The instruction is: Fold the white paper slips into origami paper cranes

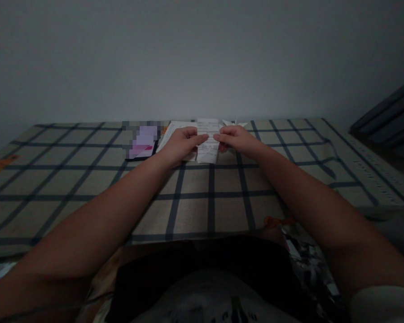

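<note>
Both hands on one pc. of paper: L hand (185, 141) pinches the L edge of a narrow white paper strip (207, 155), thumb across the face; R hand (239, 140) has the R edge the same way, thumb tips pointing at each other w/ a small gap betw. them. Both grips closed on the strip, fingers curled behind; can't tell exactly how they sit there. Strip is mid-table, raised toward the wearer, over the checked tablecloth (195, 215); text-like lines on it, too blurry to read. Looks folded, but no. of layers unclear. Step in hand: prob. shaping or creasing the strip, judging by the two-thumb hold. Next move prob. calls for keeping edges lined up, thumbs pressing evenly, no hard pull, b/c thin paper could tear or skew. Nearby: white sheet (175, 126) flat by the L hand, partly hidden; pointed white paper pc. (241, 124) just behind the R hand; phone (143, 140) w/ purple screen, part pixelated, further L, not touched by either hand.
</note>
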The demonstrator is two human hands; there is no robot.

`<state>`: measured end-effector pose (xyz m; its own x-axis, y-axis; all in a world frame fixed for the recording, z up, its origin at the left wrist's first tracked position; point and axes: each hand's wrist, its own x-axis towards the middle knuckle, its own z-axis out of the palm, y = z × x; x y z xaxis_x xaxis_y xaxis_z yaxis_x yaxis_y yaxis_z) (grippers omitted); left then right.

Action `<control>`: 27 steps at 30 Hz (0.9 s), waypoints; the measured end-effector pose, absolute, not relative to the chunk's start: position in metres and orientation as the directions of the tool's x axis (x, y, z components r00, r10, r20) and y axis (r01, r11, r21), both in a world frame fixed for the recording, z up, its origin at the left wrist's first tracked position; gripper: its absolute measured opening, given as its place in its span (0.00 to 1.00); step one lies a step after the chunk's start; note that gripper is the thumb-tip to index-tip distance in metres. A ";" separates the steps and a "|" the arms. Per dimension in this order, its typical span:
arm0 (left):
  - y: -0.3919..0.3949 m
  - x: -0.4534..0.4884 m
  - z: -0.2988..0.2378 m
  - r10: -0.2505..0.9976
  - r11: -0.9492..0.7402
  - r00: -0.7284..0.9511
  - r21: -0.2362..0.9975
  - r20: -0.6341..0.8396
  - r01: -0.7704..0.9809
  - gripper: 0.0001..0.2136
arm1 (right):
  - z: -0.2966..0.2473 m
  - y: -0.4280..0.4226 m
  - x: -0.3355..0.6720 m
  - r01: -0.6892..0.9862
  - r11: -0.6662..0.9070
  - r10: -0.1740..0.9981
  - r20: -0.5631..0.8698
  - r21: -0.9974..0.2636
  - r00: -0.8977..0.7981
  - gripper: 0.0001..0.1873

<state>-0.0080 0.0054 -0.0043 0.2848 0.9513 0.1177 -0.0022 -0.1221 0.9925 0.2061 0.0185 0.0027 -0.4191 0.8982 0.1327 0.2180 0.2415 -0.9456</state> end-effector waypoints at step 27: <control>0.016 -0.013 -0.022 0.927 -0.228 0.316 0.973 0.203 0.045 0.16 | 0.000 0.018 0.207 0.302 0.299 0.867 0.126 -0.905 -0.481 0.20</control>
<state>-0.0127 0.0162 -0.0215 0.3164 0.9267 0.2028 0.0448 -0.2281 0.9726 0.2071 0.0181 0.0000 -0.4814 0.8674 0.1259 0.3025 0.2992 -0.9050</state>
